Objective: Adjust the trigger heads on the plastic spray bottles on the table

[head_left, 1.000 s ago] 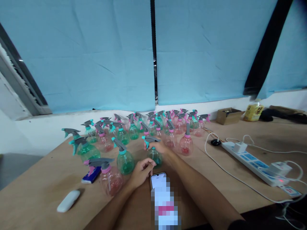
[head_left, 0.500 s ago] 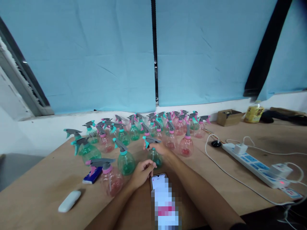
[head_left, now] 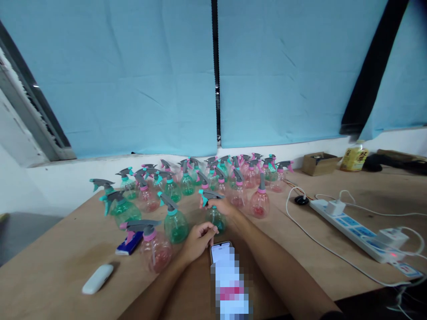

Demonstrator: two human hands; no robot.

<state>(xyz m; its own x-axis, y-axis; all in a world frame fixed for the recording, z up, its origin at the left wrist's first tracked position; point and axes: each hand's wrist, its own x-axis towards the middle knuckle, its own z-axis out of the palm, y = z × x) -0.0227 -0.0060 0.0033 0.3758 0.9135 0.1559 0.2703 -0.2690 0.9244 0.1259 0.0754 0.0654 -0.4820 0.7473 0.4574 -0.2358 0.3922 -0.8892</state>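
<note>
My right hand point(head_left: 218, 205) is wrapped round the grey and turquoise head of a green spray bottle point(head_left: 218, 226), which stands upright on the table. Just in front of that bottle, my left hand point(head_left: 200, 240) rests with its fingers curled in, close to its lower side and beside the top of a phone point(head_left: 220, 251). I see nothing in the left hand. The phone's screen is lit and partly blurred out. Another green spray bottle point(head_left: 176, 227) stands left of my hands, and a pink spray bottle point(head_left: 156, 253) is beside my left forearm.
Several more pink and green spray bottles point(head_left: 259, 205) stand behind, towards the wall. At left lie a white rounded case point(head_left: 98, 279) and a blue packet point(head_left: 128, 244). To the right are a power strip point(head_left: 350, 231) with white cables, a cardboard box point(head_left: 320, 164) and a yellow-labelled bottle point(head_left: 354, 158).
</note>
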